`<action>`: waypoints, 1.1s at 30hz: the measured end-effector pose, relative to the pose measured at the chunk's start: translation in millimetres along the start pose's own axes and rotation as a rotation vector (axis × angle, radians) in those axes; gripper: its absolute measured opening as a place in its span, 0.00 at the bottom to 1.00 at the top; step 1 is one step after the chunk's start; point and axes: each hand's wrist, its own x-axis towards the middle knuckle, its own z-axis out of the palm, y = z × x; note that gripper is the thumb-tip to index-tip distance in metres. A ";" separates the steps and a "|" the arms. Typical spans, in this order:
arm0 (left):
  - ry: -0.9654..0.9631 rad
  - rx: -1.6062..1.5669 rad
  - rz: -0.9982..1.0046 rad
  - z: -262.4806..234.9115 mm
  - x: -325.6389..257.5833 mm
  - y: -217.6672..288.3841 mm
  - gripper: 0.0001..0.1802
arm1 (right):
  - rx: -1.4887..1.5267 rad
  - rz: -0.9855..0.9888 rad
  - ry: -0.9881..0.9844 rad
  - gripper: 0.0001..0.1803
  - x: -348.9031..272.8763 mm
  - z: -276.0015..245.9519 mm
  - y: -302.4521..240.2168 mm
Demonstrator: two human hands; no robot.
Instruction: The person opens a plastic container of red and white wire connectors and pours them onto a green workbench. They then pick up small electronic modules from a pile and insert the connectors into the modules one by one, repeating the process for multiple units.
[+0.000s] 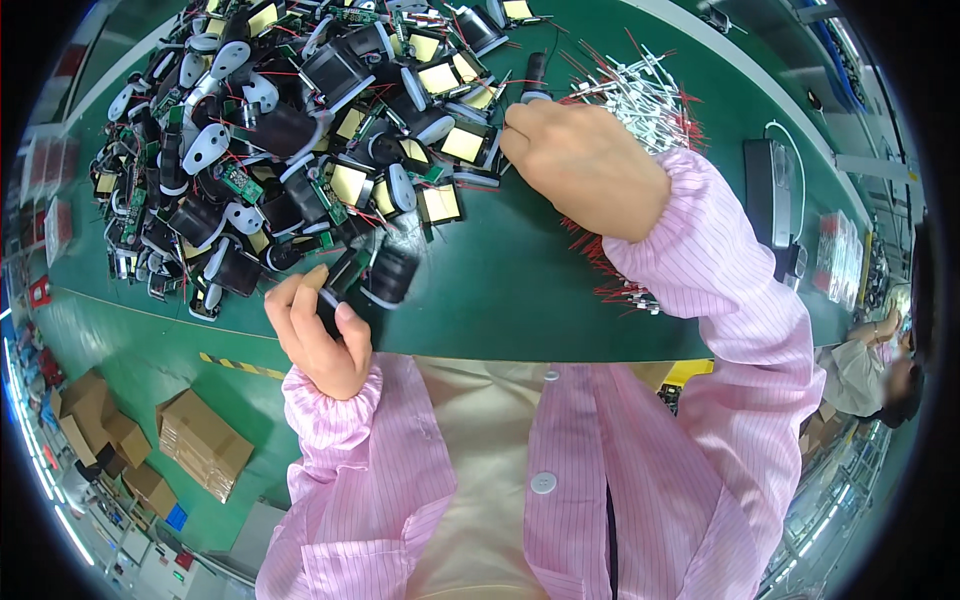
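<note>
— Left hand (320,335) at lower centre pinches a black part (385,275) on the green counter (520,290). The right hand (580,165)?

— Upper centre, closed on something small I can't make out, beside the wires (640,95). I'd keep that part steady, fingers clear of the pile (290,130).

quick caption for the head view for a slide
Left hand grips a black part at the green bench edge; right hand reaches by a heap of parts and red wires.

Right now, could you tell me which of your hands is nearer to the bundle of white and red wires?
Right. The right hand lies against the wire bundle; the left hand is far off at the table's near edge.
</note>
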 end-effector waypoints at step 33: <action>-0.340 -1.877 -0.580 3.3 51.2 48.3 0.22 | 1.822 0.813 0.577 0.06 -75.7 -47.5 -77.0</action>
